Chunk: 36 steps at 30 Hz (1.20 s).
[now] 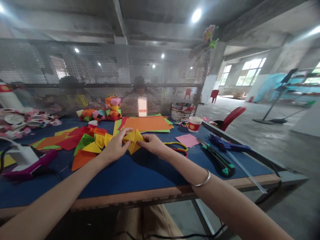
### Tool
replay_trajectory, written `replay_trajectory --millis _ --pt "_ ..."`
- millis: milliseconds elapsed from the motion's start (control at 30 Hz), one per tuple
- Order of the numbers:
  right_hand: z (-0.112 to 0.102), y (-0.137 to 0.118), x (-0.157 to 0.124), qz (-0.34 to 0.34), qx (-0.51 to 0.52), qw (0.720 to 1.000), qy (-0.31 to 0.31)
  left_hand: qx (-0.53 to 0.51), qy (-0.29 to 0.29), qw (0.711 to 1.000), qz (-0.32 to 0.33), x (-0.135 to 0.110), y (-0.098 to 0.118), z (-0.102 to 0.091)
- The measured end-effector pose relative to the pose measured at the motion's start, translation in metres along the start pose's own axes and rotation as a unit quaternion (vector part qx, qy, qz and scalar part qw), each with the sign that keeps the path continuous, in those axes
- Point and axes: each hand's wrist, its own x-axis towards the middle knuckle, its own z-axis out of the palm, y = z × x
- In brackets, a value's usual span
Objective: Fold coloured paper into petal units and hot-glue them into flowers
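The left hand [116, 145], loosely curled, and right hand [155, 146], pinched tighter, hold the yellow paper [134, 140] from either side; light, even pressure should keep its folds crisp.

Bare blue bench [140, 180] between the forearms [193, 166] leaves room to draw back to the near edge. Folded paper pieces [86, 158] and a purple power strip [46, 159] crowd the left; a cutter [216, 156] and glue gun [226, 144] obstruct the right. Ahead lie stacked sheets [147, 123], then an upright mesh panel [100, 70].
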Motion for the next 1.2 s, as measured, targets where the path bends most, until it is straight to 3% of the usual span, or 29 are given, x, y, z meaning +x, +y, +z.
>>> replay_trajectory --millis 233,633,767,867,933,1000,1200 --pt "0.001 0.001 0.0 0.015 0.05 0.998 -0.029 -0.002 0.003 1.0 -0.006 0.001 0.001 -0.004" --pt "0.002 -0.005 -0.005 0.019 -0.016 0.998 -0.056 0.031 0.009 0.999 -0.019 0.002 -0.003 -0.006" --pt "0.0 -0.004 -0.004 0.017 -0.044 0.998 -0.043 -0.127 0.035 0.983 -0.132 0.007 -0.004 -0.005" --pt "-0.001 -0.005 -0.003 0.016 -0.064 0.998 -0.02 -0.3 0.013 0.923 -0.241 0.009 -0.005 -0.004" --pt "-0.002 -0.008 -0.004 0.018 -0.071 0.997 -0.014 -0.347 0.003 0.898 -0.269 0.009 -0.004 -0.005" --pt "-0.001 -0.01 -0.005 0.024 -0.077 0.997 -0.018 -0.34 0.006 0.905 -0.256 0.008 -0.003 -0.006" --pt "0.001 -0.015 -0.007 0.029 -0.089 0.995 -0.045 -0.216 0.051 0.961 -0.168 0.007 0.0 -0.009"
